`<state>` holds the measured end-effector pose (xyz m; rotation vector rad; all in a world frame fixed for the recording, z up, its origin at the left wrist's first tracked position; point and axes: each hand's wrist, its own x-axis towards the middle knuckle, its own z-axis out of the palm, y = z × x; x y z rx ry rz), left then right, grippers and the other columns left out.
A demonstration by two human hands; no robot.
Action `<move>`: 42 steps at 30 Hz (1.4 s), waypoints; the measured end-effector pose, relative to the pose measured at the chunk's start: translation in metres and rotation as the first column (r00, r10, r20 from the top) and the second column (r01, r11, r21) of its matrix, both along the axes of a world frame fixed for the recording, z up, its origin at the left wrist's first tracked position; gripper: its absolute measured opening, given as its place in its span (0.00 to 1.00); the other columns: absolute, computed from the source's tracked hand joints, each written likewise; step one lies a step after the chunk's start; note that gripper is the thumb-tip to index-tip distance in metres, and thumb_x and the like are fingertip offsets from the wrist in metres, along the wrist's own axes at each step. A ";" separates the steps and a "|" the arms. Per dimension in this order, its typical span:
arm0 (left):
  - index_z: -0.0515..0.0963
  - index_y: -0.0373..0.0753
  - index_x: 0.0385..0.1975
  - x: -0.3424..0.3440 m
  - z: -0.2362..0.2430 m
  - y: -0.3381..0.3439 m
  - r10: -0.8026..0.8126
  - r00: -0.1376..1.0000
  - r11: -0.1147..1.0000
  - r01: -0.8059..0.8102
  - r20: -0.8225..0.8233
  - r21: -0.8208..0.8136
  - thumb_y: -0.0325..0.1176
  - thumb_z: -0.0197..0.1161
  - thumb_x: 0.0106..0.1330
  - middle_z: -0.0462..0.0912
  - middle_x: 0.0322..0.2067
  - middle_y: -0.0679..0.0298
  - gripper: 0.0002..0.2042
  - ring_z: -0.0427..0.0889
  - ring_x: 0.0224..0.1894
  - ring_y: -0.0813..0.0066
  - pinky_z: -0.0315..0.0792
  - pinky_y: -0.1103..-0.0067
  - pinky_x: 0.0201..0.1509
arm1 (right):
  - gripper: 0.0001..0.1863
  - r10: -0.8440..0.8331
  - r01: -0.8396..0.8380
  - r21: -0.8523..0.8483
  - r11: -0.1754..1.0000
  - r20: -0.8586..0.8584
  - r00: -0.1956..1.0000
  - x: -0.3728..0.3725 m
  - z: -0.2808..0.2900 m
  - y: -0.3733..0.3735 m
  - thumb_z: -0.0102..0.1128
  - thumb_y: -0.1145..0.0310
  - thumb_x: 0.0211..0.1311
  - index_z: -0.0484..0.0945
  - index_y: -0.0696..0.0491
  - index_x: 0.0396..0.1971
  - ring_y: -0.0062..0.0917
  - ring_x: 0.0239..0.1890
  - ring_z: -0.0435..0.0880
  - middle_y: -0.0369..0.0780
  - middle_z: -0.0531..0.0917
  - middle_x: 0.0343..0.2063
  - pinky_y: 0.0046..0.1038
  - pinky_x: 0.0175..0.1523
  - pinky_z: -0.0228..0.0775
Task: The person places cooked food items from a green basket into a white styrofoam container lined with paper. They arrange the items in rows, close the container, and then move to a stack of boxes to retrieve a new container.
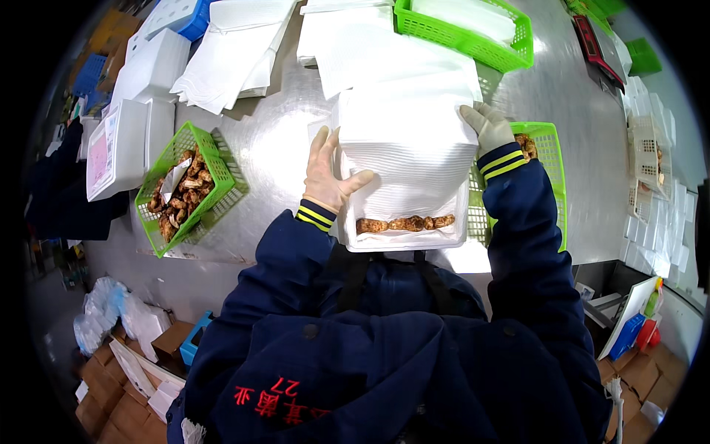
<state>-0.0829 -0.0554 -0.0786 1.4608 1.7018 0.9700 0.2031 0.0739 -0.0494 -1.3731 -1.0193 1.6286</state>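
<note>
A white foam box [462, 238] stands in front of me at the table's near edge. Inside, a row of brown mushrooms [405, 223] lies along the near wall. A white ribbed liner sheet [410, 159] covers the rest of the box and rises toward its far side. My gloved left hand [329, 176] rests at the box's left wall, fingers stretched out and thumb apart, reaching over the rim. At the far right corner my gloved right hand [488, 127] pinches the sheet's edge, its fingertips partly hidden.
Left, a green basket [216, 194] holds brown mushrooms; another green basket [551, 137] sits under my right forearm. Stacked white sheets [233, 55] and a green basket of sheets [521, 52] lie at the back. White foam boxes [118, 152] stand far left, a red-edged scale [595, 52] back right.
</note>
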 end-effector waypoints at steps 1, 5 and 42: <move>0.63 0.30 0.62 0.000 -0.007 0.002 -0.001 0.999 1.000 0.001 0.042 -0.007 0.57 0.77 0.43 0.57 0.67 0.47 0.50 0.55 0.70 0.54 0.54 0.64 0.71 | 0.19 -0.049 0.031 -0.131 0.991 -0.137 0.989 -0.006 0.012 -0.007 0.59 0.68 0.64 0.73 0.65 0.50 0.27 0.40 0.83 0.45 0.83 0.41 0.26 0.46 0.75; 0.76 0.33 0.50 0.007 0.005 -0.005 -0.070 0.935 0.996 0.086 0.348 -0.030 0.50 0.73 0.53 0.59 0.66 0.49 0.31 0.52 0.70 0.53 0.53 0.65 0.70 | 0.28 0.068 -0.660 0.585 0.472 0.722 0.688 0.030 -0.015 -0.025 0.59 0.63 0.65 0.65 0.66 0.58 0.34 0.50 0.80 0.47 0.80 0.49 0.30 0.57 0.72; 0.76 0.43 0.53 0.037 0.056 -0.054 -0.392 0.581 0.908 0.122 -0.713 -0.400 0.44 0.70 0.53 0.74 0.55 0.51 0.26 0.73 0.57 0.56 0.62 0.63 0.65 | 0.13 0.456 -0.506 -0.437 0.744 0.885 -0.092 -0.014 0.014 -0.120 0.61 0.51 0.53 0.87 0.40 0.34 0.34 0.41 0.83 0.39 0.85 0.35 0.37 0.46 0.72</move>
